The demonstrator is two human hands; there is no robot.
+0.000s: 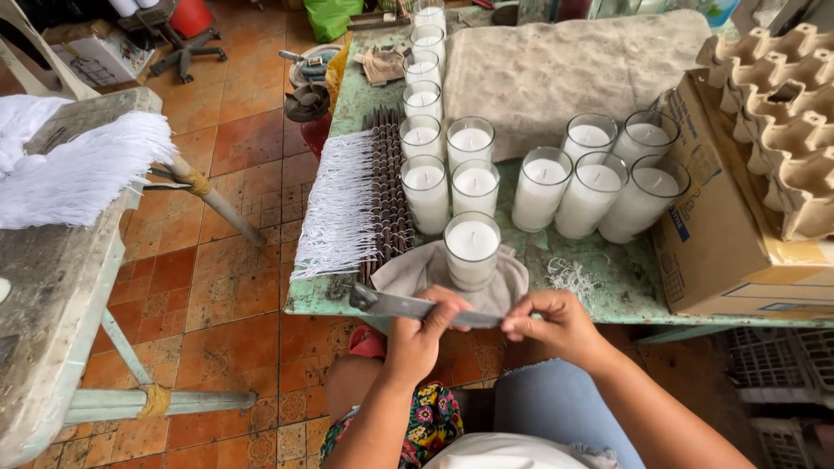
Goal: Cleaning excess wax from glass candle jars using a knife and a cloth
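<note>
The flat metal blade (pixel 408 306) lies crosswise along the table's (pixel 608 282) near edge, its long axis running from 9 to 3 o'clock. The left hand (pixel 421 334) clenches its middle; the right hand (pixel 552 323) pinches the other end. The glass candle (pixel 472 250) (on a grey cloth (pixel 408 269)) stands at 12 o'clock, nearer the left.

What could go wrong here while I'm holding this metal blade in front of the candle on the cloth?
The left hand wraps bare fingers around the blade, so a slip might cut them. The glass candle stands on a loose cloth near the table edge; a tug could tip it.
</note>
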